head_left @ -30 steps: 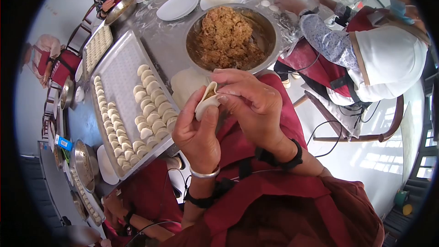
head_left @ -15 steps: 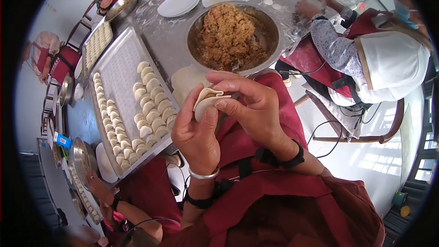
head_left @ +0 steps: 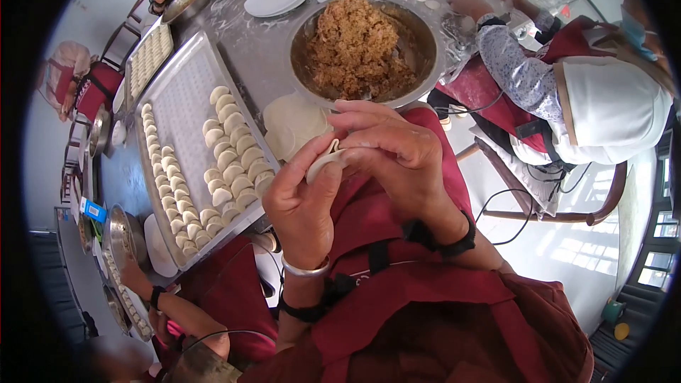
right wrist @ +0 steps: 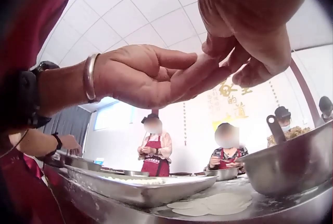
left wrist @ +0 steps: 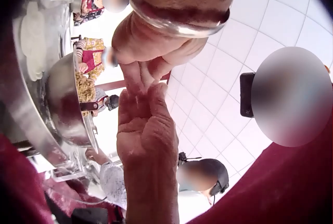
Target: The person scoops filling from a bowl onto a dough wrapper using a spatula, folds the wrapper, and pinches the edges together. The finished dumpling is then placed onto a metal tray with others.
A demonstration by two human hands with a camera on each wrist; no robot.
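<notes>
A folded white dumpling [head_left: 325,161] with brown filling sits between my two hands in front of my chest. My left hand [head_left: 305,202] holds it from below, thumb and fingers pinching its edge. My right hand [head_left: 386,152] curls over the top and pinches the same seam. In the left wrist view the fingers of both hands [left wrist: 143,86] press together and the dumpling is hidden. From the right wrist camera, the left hand [right wrist: 151,76] meets the right fingers [right wrist: 244,63] and the dumpling is again out of sight.
A steel bowl of brown filling [head_left: 358,39] stands just beyond my hands, with round wrappers [head_left: 294,124] beside it. A long metal tray [head_left: 181,106] holds rows of finished dumplings [head_left: 227,163]. A seated person [head_left: 567,92] works at my right; others sit around the table.
The dumpling's open mouth has been pressed closed; less filling shows now. Both hands drew slightly closer together. A person's hand came into view at the lower left.
</notes>
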